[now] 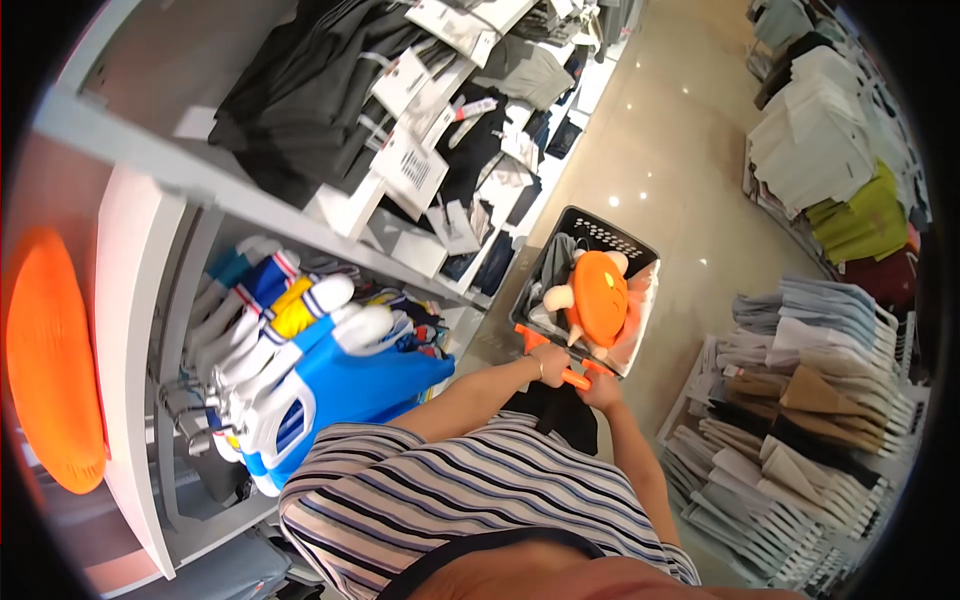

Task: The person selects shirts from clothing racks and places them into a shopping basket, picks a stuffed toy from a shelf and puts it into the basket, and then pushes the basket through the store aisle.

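Note:
A dark shopping basket (pixel 612 232) with a perforated rim stands ahead of me on the floor. My left hand (pixel 549 364) is closed around its orange handle (pixel 576 379). Just to the right, my right hand (pixel 600 388) is also closed on the handle. Inside the basket lies an orange plush toy (pixel 600 298) with cream-coloured limbs and a yellow mark. Beside the toy is some grey cloth (pixel 553 268), partly covered by it.
To the left, a rack holds blue and white sports tops (pixel 365 375) on hangers, below shelves with dark folded trousers (pixel 310 95) and price tags (pixel 410 165). Hanging clothes (pixel 790 400) line the right side. A shiny tiled floor (pixel 660 150) runs between them.

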`<state>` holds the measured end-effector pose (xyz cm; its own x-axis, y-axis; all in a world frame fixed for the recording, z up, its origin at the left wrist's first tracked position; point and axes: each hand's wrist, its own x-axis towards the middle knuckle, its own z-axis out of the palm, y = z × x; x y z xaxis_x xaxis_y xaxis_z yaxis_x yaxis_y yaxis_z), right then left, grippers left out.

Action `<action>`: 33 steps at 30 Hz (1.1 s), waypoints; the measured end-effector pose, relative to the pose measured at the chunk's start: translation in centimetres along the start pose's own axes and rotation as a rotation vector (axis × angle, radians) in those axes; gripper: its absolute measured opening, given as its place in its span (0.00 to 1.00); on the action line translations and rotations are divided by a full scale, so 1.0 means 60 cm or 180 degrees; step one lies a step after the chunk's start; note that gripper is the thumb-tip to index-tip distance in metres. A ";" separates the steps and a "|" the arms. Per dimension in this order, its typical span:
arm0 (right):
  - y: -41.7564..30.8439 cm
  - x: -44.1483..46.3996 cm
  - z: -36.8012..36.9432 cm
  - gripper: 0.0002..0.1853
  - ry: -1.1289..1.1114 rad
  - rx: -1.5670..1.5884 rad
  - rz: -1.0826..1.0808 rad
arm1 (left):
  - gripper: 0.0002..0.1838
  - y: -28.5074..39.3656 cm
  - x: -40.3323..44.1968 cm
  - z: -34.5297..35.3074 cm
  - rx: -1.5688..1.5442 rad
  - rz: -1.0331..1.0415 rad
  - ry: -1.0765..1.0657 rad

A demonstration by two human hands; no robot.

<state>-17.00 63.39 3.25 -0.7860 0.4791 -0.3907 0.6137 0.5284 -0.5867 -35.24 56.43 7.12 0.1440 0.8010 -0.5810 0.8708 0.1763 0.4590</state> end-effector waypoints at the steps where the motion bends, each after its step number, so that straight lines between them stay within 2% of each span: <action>1: 0.006 0.017 -0.014 0.12 -0.0030 0.0007 -0.0055 | 0.13 -0.005 0.014 -0.017 -0.0006 0.0014 -0.0021; 10: 0.065 0.182 -0.138 0.13 -0.0215 0.0073 -0.0060 | 0.12 -0.043 0.157 -0.163 0.0117 -0.0139 0.0019; 19: 0.127 0.322 -0.239 0.11 0.0052 0.0219 -0.0364 | 0.17 -0.089 0.299 -0.254 0.0345 -0.0101 0.0140; 24: 0.164 0.404 -0.289 0.13 0.0019 0.0097 -0.0410 | 0.14 -0.111 0.372 -0.323 0.0313 -0.0053 0.0249; 33: 0.201 0.564 -0.416 0.13 -0.0004 0.0012 -0.0004 | 0.13 -0.151 0.514 -0.473 0.0316 0.0037 0.0262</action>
<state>-34.35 103.45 0.65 -0.7869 0.4775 -0.3908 0.6123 0.5264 -0.5899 -52.05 95.76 4.14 0.1191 0.8476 -0.5171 0.9120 0.1125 0.3944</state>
